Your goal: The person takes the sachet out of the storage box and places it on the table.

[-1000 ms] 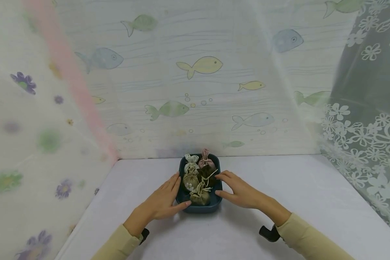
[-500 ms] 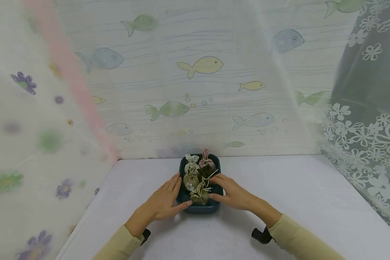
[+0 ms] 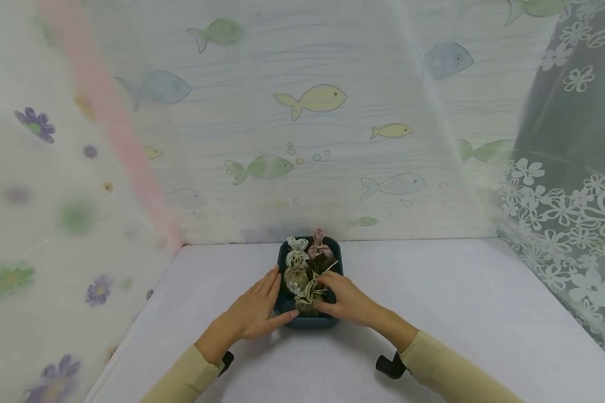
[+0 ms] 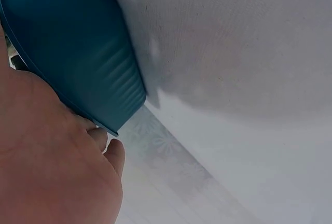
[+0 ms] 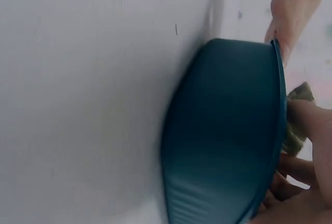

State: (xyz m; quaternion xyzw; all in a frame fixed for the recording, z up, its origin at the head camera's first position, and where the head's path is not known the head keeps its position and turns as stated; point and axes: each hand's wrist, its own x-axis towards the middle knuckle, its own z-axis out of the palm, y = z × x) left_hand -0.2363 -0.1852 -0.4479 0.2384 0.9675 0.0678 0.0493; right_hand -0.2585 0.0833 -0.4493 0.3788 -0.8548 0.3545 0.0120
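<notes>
A dark teal plastic basin [image 3: 280,308] on the white cloth holds several small drawstring pouches. My left hand [image 3: 249,310] lies along its left side, fingers straight, thumb reaching over the front rim. My right hand [image 3: 348,299] reaches over the right rim, thumb and fingers bent around the front olive pouch [image 3: 305,308]. In the right wrist view, green cloth of this pouch [image 5: 294,140] shows between thumb and fingers. Behind it sit an olive pouch with a white flower [image 3: 294,278], a dark brown pouch [image 3: 319,265], a white one [image 3: 296,258] and a pink one [image 3: 321,250].
The white tabletop [image 3: 408,274] stretches out around the basin. At its back hangs a pale curtain [image 3: 312,134] with printed fish; a flowered curtain [image 3: 50,224] borders the left, and lace with white flowers [image 3: 580,240] the right.
My right hand has moved left, over the basin's right rim and in to the front olive pouch. The left hand stays at the basin's left side, and the pouches keep their places.
</notes>
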